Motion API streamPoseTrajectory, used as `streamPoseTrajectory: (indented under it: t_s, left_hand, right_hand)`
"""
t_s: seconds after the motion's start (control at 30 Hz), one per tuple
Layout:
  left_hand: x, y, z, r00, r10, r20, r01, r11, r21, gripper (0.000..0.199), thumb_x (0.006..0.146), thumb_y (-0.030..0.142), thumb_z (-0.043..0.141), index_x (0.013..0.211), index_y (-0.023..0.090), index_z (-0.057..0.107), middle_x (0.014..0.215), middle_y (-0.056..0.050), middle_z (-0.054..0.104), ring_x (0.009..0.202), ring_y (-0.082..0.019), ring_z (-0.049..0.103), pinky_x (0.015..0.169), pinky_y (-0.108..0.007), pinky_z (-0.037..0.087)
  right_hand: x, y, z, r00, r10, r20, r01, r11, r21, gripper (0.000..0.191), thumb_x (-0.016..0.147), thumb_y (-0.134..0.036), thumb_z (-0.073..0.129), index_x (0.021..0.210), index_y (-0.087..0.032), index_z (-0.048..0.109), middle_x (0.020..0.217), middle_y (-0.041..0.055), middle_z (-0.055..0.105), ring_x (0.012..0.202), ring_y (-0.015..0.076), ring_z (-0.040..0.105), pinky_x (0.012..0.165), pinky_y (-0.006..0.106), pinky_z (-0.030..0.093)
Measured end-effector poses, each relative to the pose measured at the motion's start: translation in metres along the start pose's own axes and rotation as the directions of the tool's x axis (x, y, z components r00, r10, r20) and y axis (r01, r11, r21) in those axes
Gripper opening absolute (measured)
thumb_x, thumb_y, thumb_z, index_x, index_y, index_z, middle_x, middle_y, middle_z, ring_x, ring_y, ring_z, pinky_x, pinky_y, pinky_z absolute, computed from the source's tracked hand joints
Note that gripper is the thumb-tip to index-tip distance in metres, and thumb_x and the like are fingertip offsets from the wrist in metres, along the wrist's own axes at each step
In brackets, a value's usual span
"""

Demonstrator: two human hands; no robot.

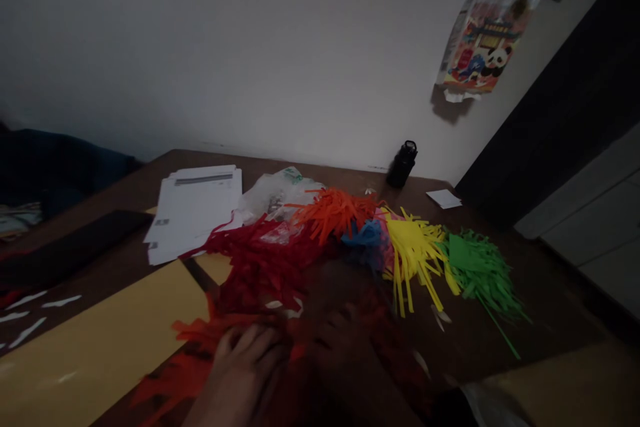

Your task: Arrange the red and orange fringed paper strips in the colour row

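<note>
A red-orange fringed piece (pixel 193 370), paper or cloth, lies spread at the near edge of the table. My left hand (pixel 250 353) is closed over it with bent fingers pressed together. Close by on the right, my right hand (pixel 343 340) is dark and blurred, its fingers curled on the same piece. Just beyond my hands sits a dark red fringed bundle (pixel 260 267). Further right are orange (pixel 335 210), blue (pixel 365 235), yellow (pixel 413 240) and green (pixel 480 267) fringed bundles. Shadow hides what lies directly under my right palm.
White paper sheets (pixel 195 213) and a clear plastic bag (pixel 277 190) lie at the back left. A yellow sheet (pixel 115 333) covers the near left, beside white strips (pixel 27 330). A black bottle (pixel 401 165) stands by the wall, near white cards (pixel 444 198). A printed bag (pixel 493 33) hangs above.
</note>
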State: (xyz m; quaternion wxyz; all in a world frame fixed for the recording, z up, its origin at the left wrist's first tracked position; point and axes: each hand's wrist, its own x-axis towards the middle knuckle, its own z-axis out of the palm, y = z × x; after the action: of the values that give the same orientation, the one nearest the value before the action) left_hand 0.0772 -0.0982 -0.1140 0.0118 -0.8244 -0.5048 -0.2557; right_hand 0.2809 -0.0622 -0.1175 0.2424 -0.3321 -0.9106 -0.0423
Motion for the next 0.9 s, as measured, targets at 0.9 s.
streamPoseTrajectory:
  t_s: [0.9]
  left_hand:
    - [-0.006,-0.017,-0.002,0.999,0.039,-0.002,-0.039,0.998,-0.042,0.023,0.089,0.018,0.049,0.085,0.028,0.070,0.091,-0.001,0.074,0.087,-0.023,0.062,0.078,-0.038,0.037]
  right_hand:
    - [-0.012,0.007,0.001,0.996,-0.006,0.091,0.021,0.986,-0.163,0.009,0.090,-0.013,0.059,0.083,-0.018,0.058,0.081,0.0026,0.064,0.079,0.0205,0.053,0.090,0.043,0.035]
